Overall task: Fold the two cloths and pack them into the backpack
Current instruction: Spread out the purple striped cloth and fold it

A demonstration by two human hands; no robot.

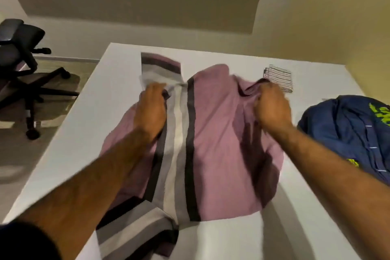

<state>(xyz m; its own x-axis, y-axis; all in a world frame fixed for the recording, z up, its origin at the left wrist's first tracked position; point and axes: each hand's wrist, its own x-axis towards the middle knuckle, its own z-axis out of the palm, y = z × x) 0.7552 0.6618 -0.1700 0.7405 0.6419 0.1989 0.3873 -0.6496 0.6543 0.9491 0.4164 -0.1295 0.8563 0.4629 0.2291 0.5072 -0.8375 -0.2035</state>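
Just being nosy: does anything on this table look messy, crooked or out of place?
Only the pink cloth: rumpled and skewed, near corner bunched, with the left hand and right hand gripping it. Nothing spilled.

We see the large cloth in the middle of the table, the folded cloth behind it to the right, the backpack at the table's right edge, and the office chair on the floor to the left.
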